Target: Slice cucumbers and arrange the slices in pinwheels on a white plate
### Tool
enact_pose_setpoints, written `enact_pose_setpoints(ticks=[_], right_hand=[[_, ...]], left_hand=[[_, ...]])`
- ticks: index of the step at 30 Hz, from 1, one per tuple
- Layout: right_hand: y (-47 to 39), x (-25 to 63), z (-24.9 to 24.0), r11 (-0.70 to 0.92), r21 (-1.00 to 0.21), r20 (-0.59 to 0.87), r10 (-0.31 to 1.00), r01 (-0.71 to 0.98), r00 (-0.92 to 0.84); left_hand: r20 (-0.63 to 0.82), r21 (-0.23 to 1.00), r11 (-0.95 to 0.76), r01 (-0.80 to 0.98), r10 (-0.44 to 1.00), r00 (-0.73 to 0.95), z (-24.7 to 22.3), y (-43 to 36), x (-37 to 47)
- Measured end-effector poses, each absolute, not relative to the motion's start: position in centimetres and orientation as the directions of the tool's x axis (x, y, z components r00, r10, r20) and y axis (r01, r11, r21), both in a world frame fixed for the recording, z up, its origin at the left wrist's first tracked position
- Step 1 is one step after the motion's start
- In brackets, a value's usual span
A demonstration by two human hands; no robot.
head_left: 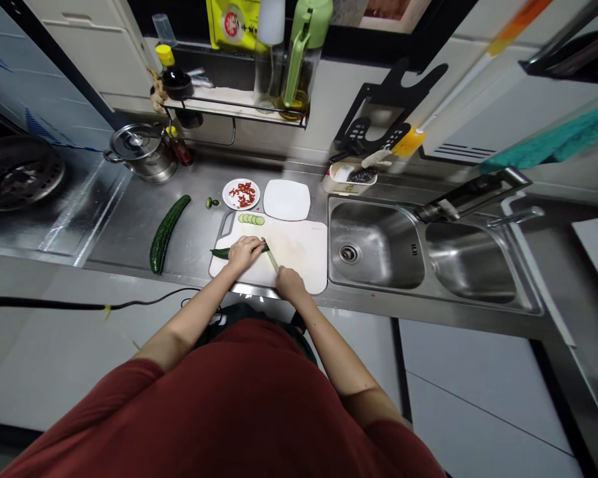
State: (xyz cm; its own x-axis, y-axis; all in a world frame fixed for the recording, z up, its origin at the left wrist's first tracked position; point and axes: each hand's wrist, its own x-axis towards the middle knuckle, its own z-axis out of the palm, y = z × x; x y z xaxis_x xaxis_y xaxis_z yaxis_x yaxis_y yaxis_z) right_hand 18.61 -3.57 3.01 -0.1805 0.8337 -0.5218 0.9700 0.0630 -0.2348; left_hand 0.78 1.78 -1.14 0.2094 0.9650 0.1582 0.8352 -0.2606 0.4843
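Note:
My left hand [246,253] presses down on a dark green cucumber [220,253] that lies across a white cutting board [299,259], its fingers closed around it. In my right hand [290,283] is the handle of a kitchen knife [272,259], whose blade slants up to the cucumber's right end. Several pale cucumber slices [251,219] lie in an overlapping row near the board's top edge. A second, whole cucumber [167,234] rests on the steel counter to the left. Small green end pieces [211,202] sit just above the board's left corner.
Behind the board stand a plate of chopped red pieces [242,194] and a white plate [286,200]. A double sink [376,244] adjoins on the right. To the left are a lidded steel pot [142,151] and a stove burner [17,178]. Bottles [299,60] line a wall shelf.

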Motion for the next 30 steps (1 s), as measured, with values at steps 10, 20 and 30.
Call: enact_pose_setpoints(ticks=[10,20,30], right_hand=[[-4.2,18.4,2.7,0.018,-0.223,-0.541,0.829,0.975,-0.139],[-0.5,16.1,2.3,0.022,-0.265,-0.492,0.857,0.964,-0.155],[-2.4,17.3,2.0,0.029,-0.250,-0.485,0.862,0.968,-0.151]], left_hand=[[0.149,0.496,-0.253,0.830,0.967,0.206,-1.3,1.8,0.7],[0.170,0.489,-0.271,0.829,0.962,0.215,-1.4,1.8,0.7],[0.174,0.485,-0.262,0.834,0.964,0.202,-1.5,1.6,0.7]])
